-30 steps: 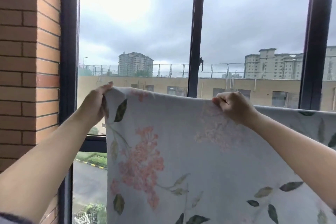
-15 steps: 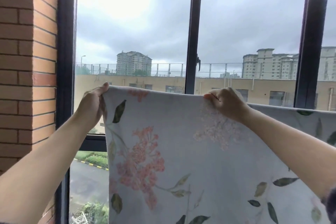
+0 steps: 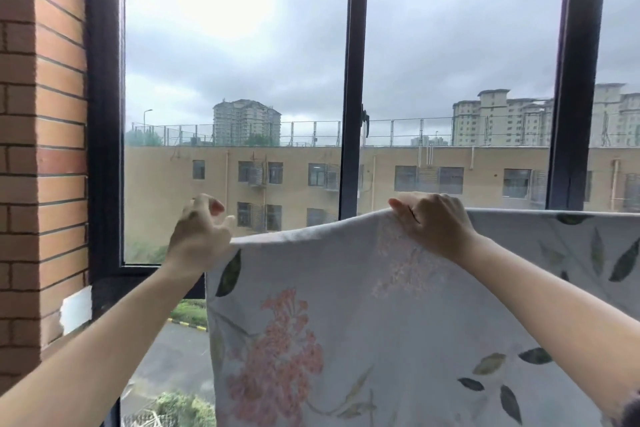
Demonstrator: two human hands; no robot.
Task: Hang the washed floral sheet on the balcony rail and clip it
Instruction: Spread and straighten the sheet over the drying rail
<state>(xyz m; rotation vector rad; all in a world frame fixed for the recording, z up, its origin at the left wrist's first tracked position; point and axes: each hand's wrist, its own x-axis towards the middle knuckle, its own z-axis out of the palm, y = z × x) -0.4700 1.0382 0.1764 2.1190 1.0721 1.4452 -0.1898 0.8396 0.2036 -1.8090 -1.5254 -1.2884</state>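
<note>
The floral sheet [image 3: 363, 315], pale grey with pink blossoms and dark leaves, hangs in front of the window and fills the lower right of the view. My left hand [image 3: 199, 236] has curled fingers and holds the sheet's upper left corner. My right hand [image 3: 431, 227] grips the top edge further right, knuckles toward me. The edge sags between my hands. Right of my right hand the top edge [image 3: 554, 215] runs straight, draped over a rail that the cloth hides. No clip is in view.
A brick wall [image 3: 41, 149] stands close on the left. Dark window frame posts [image 3: 353, 80] rise behind the sheet, with a small latch [image 3: 364, 120] on the middle one. Beyond the glass are a tan building, a road and shrubs far below.
The view has tilted upward. The sheet's top edge now sags between my hands, and my left hand's fingers have curled above the corner instead of lying over it.
</note>
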